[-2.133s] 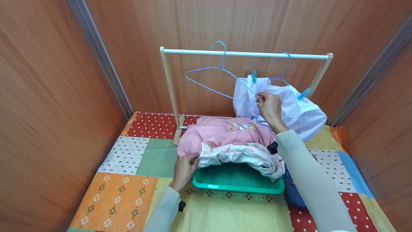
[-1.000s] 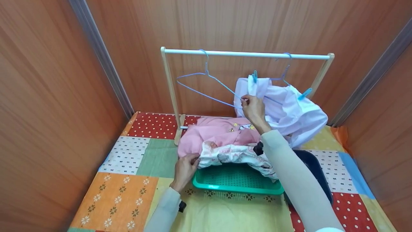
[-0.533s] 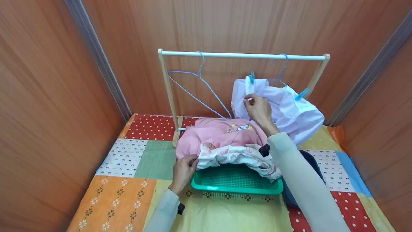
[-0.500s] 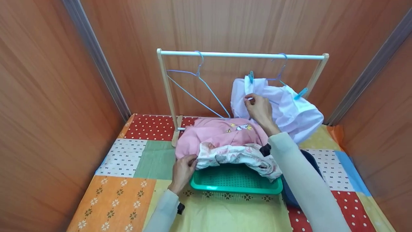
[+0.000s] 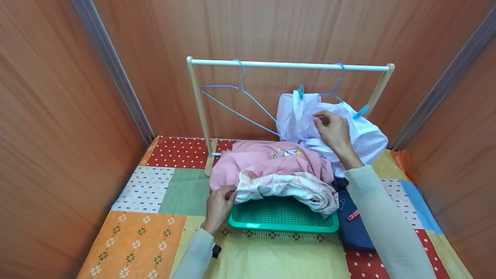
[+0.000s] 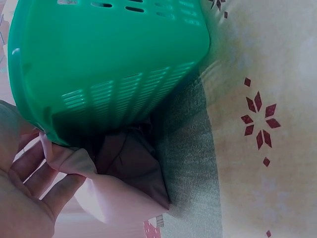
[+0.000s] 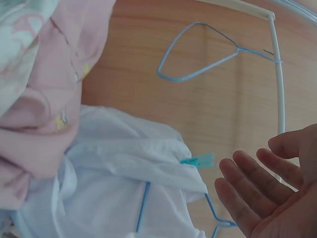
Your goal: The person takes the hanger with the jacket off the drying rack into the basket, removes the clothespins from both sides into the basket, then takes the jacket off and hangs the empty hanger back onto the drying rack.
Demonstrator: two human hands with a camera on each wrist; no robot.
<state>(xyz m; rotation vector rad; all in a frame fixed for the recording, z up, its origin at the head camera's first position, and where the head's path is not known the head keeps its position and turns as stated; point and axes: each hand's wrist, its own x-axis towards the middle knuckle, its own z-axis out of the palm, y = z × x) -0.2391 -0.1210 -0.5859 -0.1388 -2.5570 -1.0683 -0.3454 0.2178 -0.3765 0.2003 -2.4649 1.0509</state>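
My left hand [image 5: 219,207] is at the left side of the green basket [image 5: 283,228]; its fingers pinch the pink garment [image 6: 114,193] at the rim in the left wrist view. That garment has a small cartoon print and lies heaped over the basket's back, with a white printed garment [image 5: 286,185] in front. My right hand [image 7: 277,193] holds nothing, its fingers loosely bent, and in the head view it overlaps the white garment [image 5: 366,139]. A bare blue hanger [image 5: 258,104] hangs from the rack's rod [image 5: 286,65], left of the right hand.
Blue clothespins [image 5: 301,92] fix the white garment to a second hanger [image 5: 339,85]. A dark blue tray [image 5: 356,234] with a pink clothespin [image 5: 353,215] stands right of the basket. Wood panels [image 5: 286,31] surround the patchwork cloth [image 5: 147,244].
My right hand has let go of the bare hanger, which now hangs farther left on the rod. The hand has since drawn back to the right. My left hand has stayed at the basket.
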